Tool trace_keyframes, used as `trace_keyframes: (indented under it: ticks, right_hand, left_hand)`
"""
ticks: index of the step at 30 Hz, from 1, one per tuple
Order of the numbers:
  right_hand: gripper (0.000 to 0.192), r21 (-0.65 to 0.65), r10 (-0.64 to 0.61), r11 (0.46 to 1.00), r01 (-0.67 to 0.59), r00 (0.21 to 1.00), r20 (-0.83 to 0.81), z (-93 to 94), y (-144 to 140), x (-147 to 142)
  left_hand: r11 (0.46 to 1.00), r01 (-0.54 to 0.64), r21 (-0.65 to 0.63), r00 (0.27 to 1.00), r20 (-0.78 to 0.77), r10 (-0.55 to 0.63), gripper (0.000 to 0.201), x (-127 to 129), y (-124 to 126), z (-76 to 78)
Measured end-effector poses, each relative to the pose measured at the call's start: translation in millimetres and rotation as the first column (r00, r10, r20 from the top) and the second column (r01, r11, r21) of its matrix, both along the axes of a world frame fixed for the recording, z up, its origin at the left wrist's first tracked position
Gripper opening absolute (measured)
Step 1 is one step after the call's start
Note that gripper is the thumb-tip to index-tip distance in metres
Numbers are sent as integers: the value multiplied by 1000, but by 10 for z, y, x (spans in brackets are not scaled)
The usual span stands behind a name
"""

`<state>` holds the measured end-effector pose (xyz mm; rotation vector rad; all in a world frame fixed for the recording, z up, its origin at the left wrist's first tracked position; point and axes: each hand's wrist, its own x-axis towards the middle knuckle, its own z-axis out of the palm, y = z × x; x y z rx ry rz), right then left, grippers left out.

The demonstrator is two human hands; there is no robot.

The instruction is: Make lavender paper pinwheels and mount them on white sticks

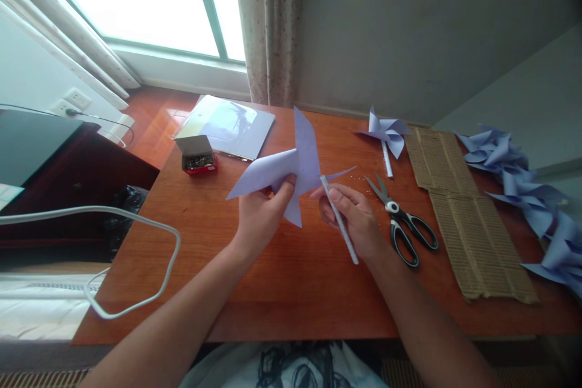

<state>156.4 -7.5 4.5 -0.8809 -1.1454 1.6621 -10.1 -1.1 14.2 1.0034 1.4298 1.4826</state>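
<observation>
While the paper pinwheel (291, 173) is held above the table (282, 291), its centre is pinched by the left hand (259, 215) — thumb in front, fingers curled shut behind the folded blades. A thin white stick (339, 218) is gripped by the right hand (357, 221), closed around its middle, with the stick's upper tip brought just beside the pinwheel's centre, near the left thumb. Scissors (404, 224) lie just right of the right fingers, and a box of pins (196, 154) sits well apart, beyond the left hand. A finished pinwheel (386, 133) and corrugated cardboard (468, 212) lie further right. Whether a pin is held cannot be told. As a judgement: the folded points could spring loose if the pinch is eased, and a blade could be creased — or a fingertip pricked — if the stick is pressed off-centre.
</observation>
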Motion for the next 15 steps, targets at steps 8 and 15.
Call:
trace_keyframes:
  ticks: [8,15]
  right_hand:
    - [32,-58,0,998,-4,997,-71,-16,7,4]
    - [19,-92,-9,996,-2,993,-116,-39,17,-8]
  left_hand:
    - [1000,14,15,1000,-8,-14,19,-8,-4,-35]
    - [999,33,28,999,-29,-32,18,-11,-7,-41]
